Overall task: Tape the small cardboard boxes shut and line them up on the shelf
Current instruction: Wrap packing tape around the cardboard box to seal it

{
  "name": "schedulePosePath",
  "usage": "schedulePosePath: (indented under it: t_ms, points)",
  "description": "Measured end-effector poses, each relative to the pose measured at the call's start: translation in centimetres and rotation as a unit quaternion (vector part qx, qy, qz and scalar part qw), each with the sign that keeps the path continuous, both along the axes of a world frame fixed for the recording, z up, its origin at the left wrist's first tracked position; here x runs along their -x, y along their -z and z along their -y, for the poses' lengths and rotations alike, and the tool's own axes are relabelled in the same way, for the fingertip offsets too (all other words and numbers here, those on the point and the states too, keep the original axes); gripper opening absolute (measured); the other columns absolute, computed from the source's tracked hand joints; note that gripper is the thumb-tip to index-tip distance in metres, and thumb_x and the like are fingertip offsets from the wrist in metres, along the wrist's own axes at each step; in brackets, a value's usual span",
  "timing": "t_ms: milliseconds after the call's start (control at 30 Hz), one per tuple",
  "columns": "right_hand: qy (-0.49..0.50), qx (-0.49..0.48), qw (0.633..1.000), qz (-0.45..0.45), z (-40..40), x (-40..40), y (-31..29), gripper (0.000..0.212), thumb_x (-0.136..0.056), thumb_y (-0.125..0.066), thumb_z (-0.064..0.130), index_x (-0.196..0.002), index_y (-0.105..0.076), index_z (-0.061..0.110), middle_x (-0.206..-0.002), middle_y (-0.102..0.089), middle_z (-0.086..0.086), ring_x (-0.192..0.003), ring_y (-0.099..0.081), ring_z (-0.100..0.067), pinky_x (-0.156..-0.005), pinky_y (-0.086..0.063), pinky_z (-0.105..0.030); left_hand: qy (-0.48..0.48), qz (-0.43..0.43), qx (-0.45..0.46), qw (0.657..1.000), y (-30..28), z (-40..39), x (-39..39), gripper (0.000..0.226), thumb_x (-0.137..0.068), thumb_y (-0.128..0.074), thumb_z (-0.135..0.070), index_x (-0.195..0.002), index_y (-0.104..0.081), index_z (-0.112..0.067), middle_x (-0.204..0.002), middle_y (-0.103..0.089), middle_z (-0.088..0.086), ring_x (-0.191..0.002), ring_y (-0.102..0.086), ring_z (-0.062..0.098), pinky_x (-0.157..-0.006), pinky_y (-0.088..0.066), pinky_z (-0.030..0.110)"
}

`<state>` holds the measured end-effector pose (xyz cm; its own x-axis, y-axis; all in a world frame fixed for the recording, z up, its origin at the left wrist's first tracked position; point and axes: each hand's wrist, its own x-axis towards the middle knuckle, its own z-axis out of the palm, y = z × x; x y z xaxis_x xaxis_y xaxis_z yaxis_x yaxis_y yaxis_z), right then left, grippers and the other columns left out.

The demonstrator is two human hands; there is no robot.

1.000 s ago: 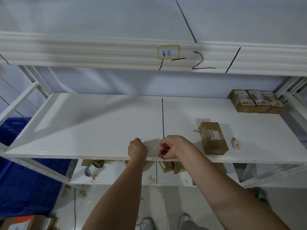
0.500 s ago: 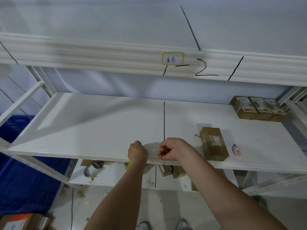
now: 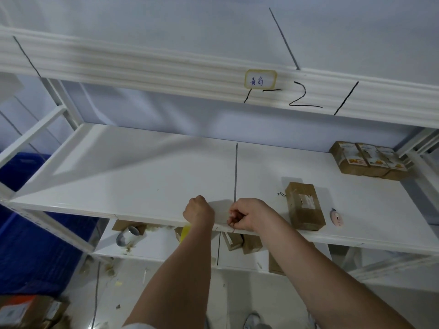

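My left hand [image 3: 199, 209] is curled into a fist at the shelf's front edge, gripping a tape roll whose yellowish rim [image 3: 185, 232] peeks out under the wrist. A short strip of clear tape [image 3: 222, 211] spans to my right hand [image 3: 247, 216], which pinches its end. A small brown cardboard box [image 3: 304, 206] with a white label lies on the white shelf [image 3: 118, 174], just right of my right hand. Three more small boxes [image 3: 368, 160] stand side by side at the shelf's back right corner.
A small pink cutter [image 3: 336, 217] lies right of the near box. The lower shelf holds several brown boxes [image 3: 240, 243] and a grey roll [image 3: 126, 236]. A blue crate [image 3: 35, 245] stands at the left, and a cardboard carton [image 3: 28, 312] sits on the floor.
Both hands stay at the shelf edge with the tape stretched between them. The view has tilted up a little, so everything sits lower in the frame.
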<state>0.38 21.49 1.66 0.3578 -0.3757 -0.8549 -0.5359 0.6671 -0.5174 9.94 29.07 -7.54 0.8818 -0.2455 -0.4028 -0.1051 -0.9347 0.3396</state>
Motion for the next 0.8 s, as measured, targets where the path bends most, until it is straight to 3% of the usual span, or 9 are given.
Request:
schedulePosePath:
  t_ms: [200, 300, 400, 433, 500, 533, 600, 667, 800]
  points:
    - [0.015, 0.039, 0.995, 0.088, 1.8, -1.1, -4.3, 0.03, -0.09, -0.044, -0.014, -0.066, -0.045, 0.006, -0.059, -0.038, -0.009, -0.051, -0.03, -0.015, -0.053, -0.04, -0.028, 0.007, -0.02, -0.018, 1.0, -0.7, 0.0, -0.4, 0.031, -0.086, -0.068, -0.012, -0.116, -0.063, -0.016, -0.116, -0.064, 0.004, -0.109, -0.063, 0.023, -0.079, -0.045, 0.028]
    - [-0.037, 0.055, 0.993, 0.102, 3.3, -0.3, -6.5, 0.024, -0.089, -0.052, -0.01, -0.069, -0.052, 0.004, -0.061, -0.044, -0.009, -0.053, -0.036, -0.016, -0.058, -0.043, -0.029, 0.008, -0.023, 0.008, 1.0, -0.8, 0.2, -0.5, 0.028, -0.088, -0.066, -0.011, -0.116, -0.061, -0.013, -0.119, -0.063, 0.006, -0.111, -0.062, 0.025, -0.08, -0.044, 0.03]
    - [-0.117, 0.08, 0.988, 0.064, 4.3, 1.2, -6.3, 0.013, -0.091, -0.056, -0.003, -0.079, -0.057, 0.002, -0.064, -0.049, -0.008, -0.055, -0.041, -0.016, -0.062, -0.045, -0.03, -0.028, -0.119, 0.109, 0.987, -1.6, 1.1, -1.2, 0.018, -0.091, -0.064, -0.013, -0.106, -0.063, -0.005, -0.104, -0.07, 0.009, -0.085, -0.064, 0.023, -0.073, -0.049, 0.031]
    - [-0.14, 0.094, 0.984, 0.056, 4.7, 1.5, -6.1, 0.01, -0.091, -0.057, -0.001, -0.082, -0.058, 0.003, -0.064, -0.05, -0.007, -0.056, -0.042, -0.015, -0.062, -0.046, -0.031, -0.065, -0.201, 0.197, 0.957, -2.2, 1.6, -1.1, 0.02, -0.095, -0.062, -0.018, -0.107, -0.064, -0.001, -0.096, -0.072, 0.01, -0.076, -0.063, 0.022, -0.072, -0.052, 0.032]
    - [-0.188, 0.109, 0.975, 0.047, 5.8, 2.2, -6.0, 0.002, -0.091, -0.058, 0.001, -0.09, -0.06, 0.002, -0.065, -0.05, -0.006, -0.056, -0.043, -0.015, -0.059, -0.046, -0.03, -0.136, -0.436, 0.385, 0.802, -4.1, 2.2, 0.2, 0.041, -0.102, -0.054, -0.037, -0.115, -0.063, 0.001, -0.103, -0.07, 0.017, -0.084, -0.065, 0.029, -0.08, -0.056, 0.038]
    - [-0.213, 0.116, 0.969, 0.046, 6.4, 2.6, -6.0, 0.003, -0.091, -0.059, 0.002, -0.094, -0.06, 0.002, -0.066, -0.05, -0.006, -0.056, -0.044, -0.015, -0.058, -0.046, -0.029, -0.128, -0.527, 0.426, 0.725, -4.7, 2.5, 0.9, 0.054, -0.101, -0.048, -0.048, -0.121, -0.063, 0.0, -0.113, -0.067, 0.021, -0.095, -0.065, 0.036, -0.087, -0.056, 0.044]
    - [-0.26, 0.139, 0.954, 0.05, 7.8, 3.5, -6.0, 0.006, -0.089, -0.06, 0.001, -0.095, -0.061, 0.001, -0.068, -0.048, -0.006, -0.056, -0.044, -0.016, -0.055, -0.046, -0.028, -0.062, -0.627, 0.45, 0.633, -5.7, 2.8, 2.6, 0.071, -0.097, -0.039, -0.063, -0.127, -0.063, -0.003, -0.123, -0.064, 0.024, -0.109, -0.062, 0.043, -0.097, -0.053, 0.051]
    - [-0.301, 0.16, 0.938, 0.061, 9.0, 4.4, -6.2, 0.004, -0.088, -0.059, 0.001, -0.092, -0.06, 0.001, -0.069, -0.048, -0.007, -0.057, -0.045, -0.016, -0.056, -0.046, -0.028, -0.04, -0.657, 0.465, 0.591, -6.1, 3.1, 4.1, 0.072, -0.097, -0.035, -0.063, -0.121, -0.067, -0.004, -0.117, -0.067, 0.021, -0.103, -0.067, 0.038, -0.097, -0.054, 0.047]
    - [-0.345, 0.165, 0.922, 0.062, 11.2, 6.3, -6.5, 0.004, -0.09, -0.06, 0.003, -0.089, -0.063, 0.001, -0.068, -0.051, -0.007, -0.059, -0.047, -0.015, -0.058, -0.045, -0.028, -0.09, -0.651, 0.49, 0.572, -6.9, 4.0, 5.8, 0.044, -0.104, -0.045, -0.033, -0.119, -0.06, 0.005, -0.109, -0.068, 0.021, -0.089, -0.071, 0.027, -0.081, -0.061, 0.036]
